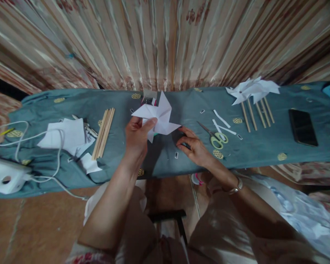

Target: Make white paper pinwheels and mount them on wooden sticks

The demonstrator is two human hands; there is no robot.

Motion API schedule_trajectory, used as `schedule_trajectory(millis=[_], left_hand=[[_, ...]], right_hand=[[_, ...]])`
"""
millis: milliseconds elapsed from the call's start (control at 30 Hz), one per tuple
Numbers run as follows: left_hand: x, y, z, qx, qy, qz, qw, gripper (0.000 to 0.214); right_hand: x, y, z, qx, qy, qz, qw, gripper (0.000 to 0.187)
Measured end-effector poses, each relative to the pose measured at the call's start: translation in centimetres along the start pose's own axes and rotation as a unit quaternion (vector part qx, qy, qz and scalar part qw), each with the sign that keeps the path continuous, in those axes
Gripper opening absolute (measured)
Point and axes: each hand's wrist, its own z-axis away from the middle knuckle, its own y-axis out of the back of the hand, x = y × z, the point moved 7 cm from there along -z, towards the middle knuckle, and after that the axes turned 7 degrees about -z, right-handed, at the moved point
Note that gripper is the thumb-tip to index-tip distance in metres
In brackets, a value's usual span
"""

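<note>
My left hand (137, 134) is closed on a white folded paper pinwheel (158, 115), pinching it at its middle and holding it up above the blue-grey cloth-covered table (264, 146). My right hand (194, 145) rests on the cloth just right of the pinwheel. Its fingers are curled down over a small dark object that I cannot make out. Green-handled scissors (216, 137) lie on the cloth right beside my right hand.
Wooden sticks (103, 132) and white paper sheets (67, 135) lie at the left, with a white device (5, 176) and cables. Finished white pinwheels on sticks (254, 97), paper strips (222, 123) and a black phone (302, 126) lie at the right. A curtain hangs behind.
</note>
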Motion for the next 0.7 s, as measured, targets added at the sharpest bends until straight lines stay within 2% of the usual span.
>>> schedule_trajectory(millis=[200, 400, 533, 700], left_hand=[[-0.9, -1.1, 0.9, -0.008, 0.028, 0.001, 1.000, 0.030], [-1.3, -1.7, 1.7, -0.002, 0.065, -0.027, 0.998, 0.024], [-1.6, -2.1, 2.0, -0.001, 0.084, -0.030, 0.996, 0.025], [-2.0, -2.5, 2.2, -0.021, 0.077, -0.030, 0.996, 0.024]], right_hand=[[0.5, 1.1, 0.6, -0.009, -0.001, 0.010, 1.000, 0.013], [0.1, 2.3, 0.9, 0.028, -0.007, 0.013, 1.000, 0.019], [-0.1, 1.9, 0.9, 0.043, -0.014, 0.025, 0.999, 0.014], [-0.3, 1.3, 1.0, 0.044, 0.002, 0.037, 0.998, 0.008]])
